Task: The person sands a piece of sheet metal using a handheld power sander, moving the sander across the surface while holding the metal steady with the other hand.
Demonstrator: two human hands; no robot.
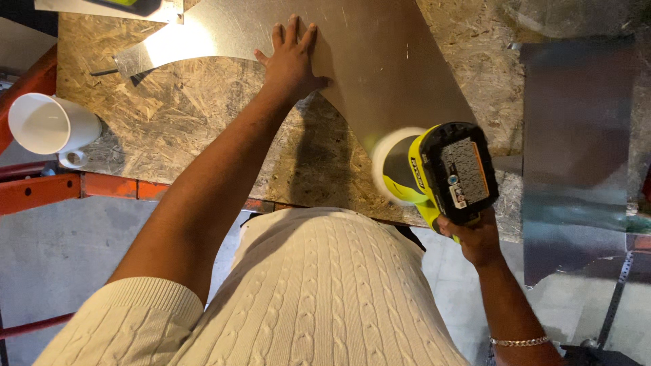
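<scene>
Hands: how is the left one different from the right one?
The left hand lies flat and open on the metal sheet; the right hand is curled round the yellow power tool. The left reaches far forward; the right stays near the body. Both are bare.

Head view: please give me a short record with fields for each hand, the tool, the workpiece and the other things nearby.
left hand: left hand lies flat, fingers spread, on the metal sheet
right hand: right hand grips the handle of the polisher
tool: yellow and black, battery on top, white round pad at the sheet's edge
workpiece: curved cut sheet lying on the board
nearby: white cup at the left edge; second sheet at the right
support: orange frame under the board
</scene>
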